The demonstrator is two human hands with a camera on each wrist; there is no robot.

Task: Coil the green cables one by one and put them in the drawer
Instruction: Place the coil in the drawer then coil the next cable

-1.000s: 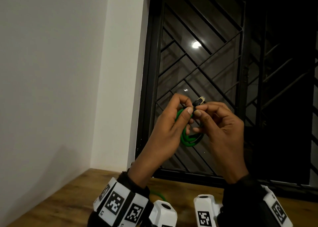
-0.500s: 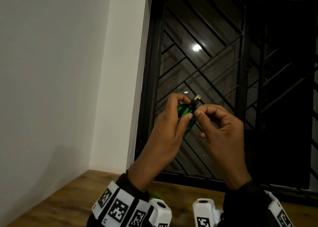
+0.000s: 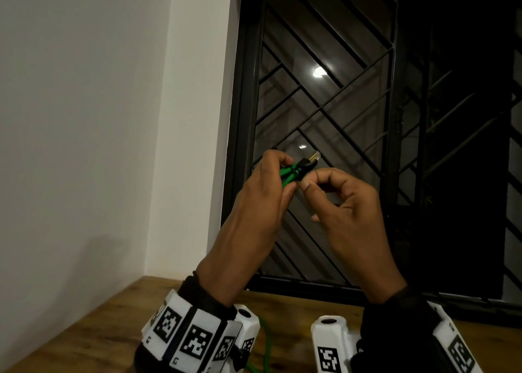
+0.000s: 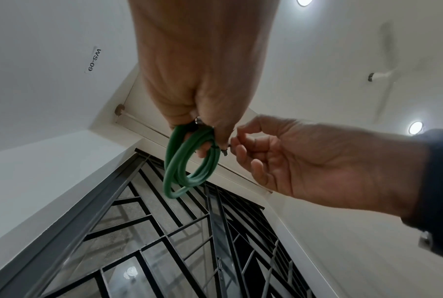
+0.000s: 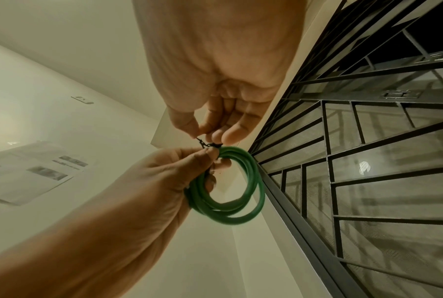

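Note:
My left hand [image 3: 271, 183] grips a coiled green cable [image 3: 288, 175] held up in front of the window. Its black connector with a gold tip [image 3: 310, 158] sticks up past my fingers. In the left wrist view the coil [image 4: 189, 161] hangs as several loops below my left hand [image 4: 205, 125]. My right hand [image 3: 306, 184] is close beside the coil on the right. In the right wrist view its thumb and forefinger pinch a thin black tie [image 5: 204, 144] at the top of the coil [image 5: 230, 191]. No drawer is in view.
Another green cable [image 3: 267, 344] lies on the wooden table [image 3: 84, 330] between my wrists. Behind my hands stands a dark window with a black metal grille [image 3: 339, 104]. To the left there is a white wall [image 3: 84, 146].
The coil's loop hung below my left hand; now it is bunched and mostly hidden behind it. My right fingers have moved off the connector down to the tie at the coil.

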